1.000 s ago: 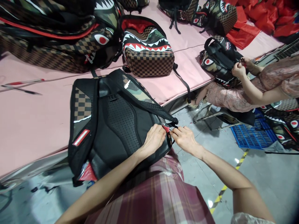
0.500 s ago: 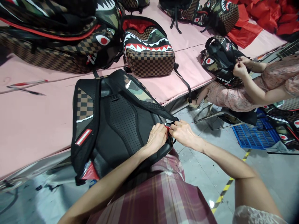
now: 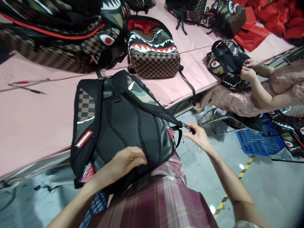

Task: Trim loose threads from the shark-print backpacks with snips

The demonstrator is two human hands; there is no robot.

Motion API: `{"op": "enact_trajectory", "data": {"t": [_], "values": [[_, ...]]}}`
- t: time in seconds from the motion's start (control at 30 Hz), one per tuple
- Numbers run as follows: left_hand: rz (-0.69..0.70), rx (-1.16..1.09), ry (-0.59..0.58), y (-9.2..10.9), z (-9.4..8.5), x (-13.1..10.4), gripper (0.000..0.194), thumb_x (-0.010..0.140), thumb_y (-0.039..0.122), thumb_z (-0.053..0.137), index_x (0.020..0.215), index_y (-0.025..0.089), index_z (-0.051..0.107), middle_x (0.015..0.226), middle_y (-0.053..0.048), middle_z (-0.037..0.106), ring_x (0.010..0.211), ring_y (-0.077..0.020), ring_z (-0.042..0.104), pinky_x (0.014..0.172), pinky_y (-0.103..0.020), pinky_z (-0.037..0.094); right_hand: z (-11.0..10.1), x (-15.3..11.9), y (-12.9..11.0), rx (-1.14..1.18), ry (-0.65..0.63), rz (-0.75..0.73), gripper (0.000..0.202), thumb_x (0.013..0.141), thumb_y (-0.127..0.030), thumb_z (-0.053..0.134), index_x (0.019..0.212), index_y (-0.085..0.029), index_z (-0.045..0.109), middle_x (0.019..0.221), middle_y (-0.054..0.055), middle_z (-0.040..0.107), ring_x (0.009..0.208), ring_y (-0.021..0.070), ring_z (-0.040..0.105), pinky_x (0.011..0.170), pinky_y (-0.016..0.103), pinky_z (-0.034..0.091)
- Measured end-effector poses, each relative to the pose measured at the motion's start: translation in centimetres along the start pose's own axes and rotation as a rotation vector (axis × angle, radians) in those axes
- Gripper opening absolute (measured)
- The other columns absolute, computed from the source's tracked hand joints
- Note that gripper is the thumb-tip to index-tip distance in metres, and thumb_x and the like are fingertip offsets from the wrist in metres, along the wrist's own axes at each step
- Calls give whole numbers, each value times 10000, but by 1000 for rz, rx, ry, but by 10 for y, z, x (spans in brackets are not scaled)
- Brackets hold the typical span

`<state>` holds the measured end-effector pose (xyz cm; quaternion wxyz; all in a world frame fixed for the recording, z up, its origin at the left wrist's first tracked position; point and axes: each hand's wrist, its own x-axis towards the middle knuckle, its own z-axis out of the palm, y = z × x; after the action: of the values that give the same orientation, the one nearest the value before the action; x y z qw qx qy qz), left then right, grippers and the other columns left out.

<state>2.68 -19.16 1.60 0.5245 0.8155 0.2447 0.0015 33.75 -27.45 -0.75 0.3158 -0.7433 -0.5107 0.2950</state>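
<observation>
A black backpack (image 3: 124,123) with checkered and camouflage strap panels lies back panel up, partly on the table edge and partly over my lap. My left hand (image 3: 129,158) rests on its lower back panel, fingers together and curled down against the fabric; the thumb is hidden. Off the bag's right corner, my right hand (image 3: 197,134) pinches a small dark pointed tool that looks like thread snips (image 3: 188,128). Its tip is close to the buckle and webbing (image 3: 180,125) at the end of the shoulder strap. Red tags (image 3: 170,132) show at the bag's side.
A pink-covered table (image 3: 42,126) bears several shark-mouth backpacks (image 3: 154,61), two pens (image 3: 30,85) and red fabric (image 3: 275,22). At right, another person's hands (image 3: 250,70) work on a similar bag (image 3: 223,61). A blue crate (image 3: 261,136) stands on the floor.
Both hands have left the red tag at the bag's right side. My left hand moved left and down onto the panel; my right hand moved slightly right, the dark tool now showing.
</observation>
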Motion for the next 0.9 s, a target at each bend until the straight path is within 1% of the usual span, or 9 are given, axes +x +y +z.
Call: {"op": "enact_trajectory", "data": {"t": [0.07, 0.13, 0.23, 0.33, 0.43, 0.53, 0.6, 0.67, 0.9], "values": [[-146, 295, 422, -27, 9, -26, 292, 843, 450, 444, 860, 269, 672, 907, -53, 666, 898, -251, 580, 820, -395, 441, 29, -4, 1, 92, 18, 87, 343, 618, -439, 740, 861, -211, 662, 787, 12, 667, 701, 187, 576, 642, 276, 393], [-239, 493, 639, -52, 21, -52, 259, 830, 413, 473, 986, 294, 641, 1048, -48, 642, 1074, -301, 525, 885, -463, 423, 59, -6, -1, 282, 52, 176, 280, 573, -410, 759, 712, -206, 628, 651, -27, 598, 618, 142, 515, 584, 240, 353], [-328, 598, 777, -74, 37, -93, 344, 854, 346, 420, 1179, 407, 516, 1218, 41, 562, 1255, -319, 381, 950, -535, 382, 85, -2, -3, 612, 76, 322, 298, 570, -396, 733, 588, -189, 520, 529, -65, 462, 497, 84, 394, 489, 209, 285], [-433, 573, 947, -77, 52, -127, 402, 859, 341, 379, 1241, 456, 430, 1252, 71, 523, 1213, -329, 424, 931, -569, 380, 87, 5, 4, 717, 3, 400, 354, 559, -448, 711, 574, -190, 470, 456, -87, 374, 391, 52, 270, 400, 204, 205], [-662, 487, 1087, -71, 68, -140, 268, 851, 373, 378, 1010, 345, 592, 981, -8, 630, 974, -310, 565, 779, -497, 447, 80, 11, 12, 768, -54, 449, 393, 514, -464, 740, 579, -194, 462, 409, -105, 325, 345, 36, 206, 358, 201, 166], [-904, 198, 1027, -63, 77, -126, 290, 811, 456, 440, 683, 246, 594, 598, -12, 575, 622, -236, 555, 525, -328, 382, 75, 11, 13, 810, -103, 454, 413, 504, -455, 769, 578, -192, 459, 398, -107, 330, 327, 24, 202, 336, 190, 155], [-885, -144, 1093, -65, 74, -109, 305, 713, 498, 570, 616, 210, 547, 518, 24, 505, 516, -161, 470, 484, -254, 288, 75, 10, 12, 837, -145, 438, 430, 507, -444, 782, 566, -194, 438, 390, -113, 324, 315, 14, 186, 322, 179, 131], [-678, -723, 1235, -77, 65, -97, 387, 653, 482, 641, 517, 185, 434, 434, 50, 388, 443, -103, 368, 464, -230, 233, 77, 11, 12, 861, -192, 420, 443, 536, -425, 784, 553, -190, 409, 390, -119, 322, 310, 2, 174, 312, 164, 124], [-390, -1159, 1189, -121, 56, -105, 407, 565, 506, 703, 565, 151, 505, 502, 22, 471, 443, -83, 398, 469, -228, 328, 86, 15, 17, 953, -157, 463, 433, 549, -292, 815, 552, -176, 397, 422, -118, 362, 301, -13, 262, 322, 138, 269]]}}
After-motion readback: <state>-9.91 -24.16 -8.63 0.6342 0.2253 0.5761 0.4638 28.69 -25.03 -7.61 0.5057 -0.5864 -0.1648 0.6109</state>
